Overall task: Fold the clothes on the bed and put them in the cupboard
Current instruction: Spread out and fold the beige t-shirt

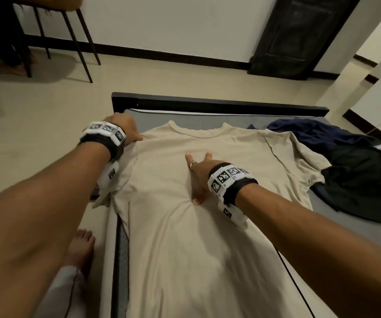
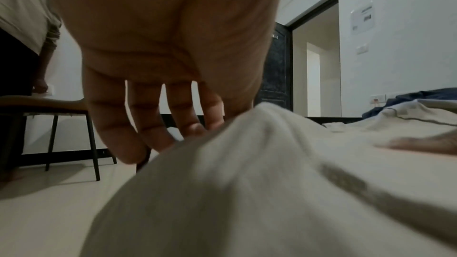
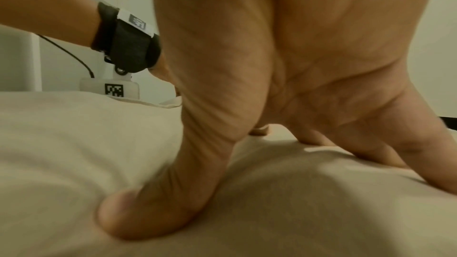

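Black wristbands point(image 1: 107, 143) with white tag-printed blocks, ring point(image 1: 191, 164), light trousers point(image 1: 56, 294)

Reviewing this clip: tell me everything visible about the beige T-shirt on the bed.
The beige T-shirt looks like soft knit cotton with a round ribbed collar. It lies spread flat along the bed, collar at the far end, lightly wrinkled. One sleeve spreads toward the dark clothes; the other hangs over the bed's edge. The right hand presses open on its chest; the left hand holds the shoulder by the collar.
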Available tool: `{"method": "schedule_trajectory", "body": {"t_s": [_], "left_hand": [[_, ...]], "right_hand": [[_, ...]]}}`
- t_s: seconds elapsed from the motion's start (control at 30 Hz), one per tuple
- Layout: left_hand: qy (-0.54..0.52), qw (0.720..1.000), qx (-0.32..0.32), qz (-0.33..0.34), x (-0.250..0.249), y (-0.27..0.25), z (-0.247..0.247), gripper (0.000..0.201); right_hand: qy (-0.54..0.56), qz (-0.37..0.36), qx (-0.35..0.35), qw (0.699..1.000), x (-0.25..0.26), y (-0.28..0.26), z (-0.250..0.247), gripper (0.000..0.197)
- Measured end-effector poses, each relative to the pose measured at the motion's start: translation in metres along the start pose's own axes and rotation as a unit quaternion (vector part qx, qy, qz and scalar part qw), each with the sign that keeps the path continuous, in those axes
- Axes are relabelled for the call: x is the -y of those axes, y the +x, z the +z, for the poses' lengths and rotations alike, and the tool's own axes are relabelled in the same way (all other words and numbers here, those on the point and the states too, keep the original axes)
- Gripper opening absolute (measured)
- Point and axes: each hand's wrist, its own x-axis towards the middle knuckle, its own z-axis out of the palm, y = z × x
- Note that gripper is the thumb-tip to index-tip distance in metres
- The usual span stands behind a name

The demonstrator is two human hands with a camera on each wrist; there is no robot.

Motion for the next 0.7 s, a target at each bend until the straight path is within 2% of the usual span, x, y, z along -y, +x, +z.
{"method": "schedule_trajectory", "body": {"t_s": [0.1, 0.27, 0.33, 0.47, 0.63, 0.7], "left_hand": [[0.001, 1.0, 0.004, -0.005, 0.001, 0.006, -0.001, 0.032], [0.023, 0.998, -0.025, -0.05, -0.004, 0.006, 0.012, 0.049], [0.017, 0.998, -0.013, -0.053, -0.005, 0.007, 0.013, 0.053], [0.059, 0.997, 0.012, -0.041, -0.014, 0.006, 0.007, 0.047], [0.101, 0.987, -0.12, -0.033, -0.007, 0.011, -0.003, 0.028], [0.109, 0.986, -0.124, -0.028, -0.006, 0.013, 0.0, 0.028]], "right_hand": [[-0.006, -0.003, 0.006, 1.0, 0.001, 0.001, 0.0, 0.152], [-0.001, -0.007, 0.014, 1.0, -0.001, -0.001, -0.002, 0.15], [0.007, -0.016, 0.011, 1.0, -0.002, -0.002, -0.002, 0.149], [0.018, -0.024, -0.004, 1.0, -0.003, 0.0, 0.002, 0.147], [0.032, -0.02, 0.007, 0.999, -0.006, 0.002, 0.002, 0.144], [0.031, -0.016, 0.013, 0.999, -0.003, 0.003, 0.001, 0.144]]}}
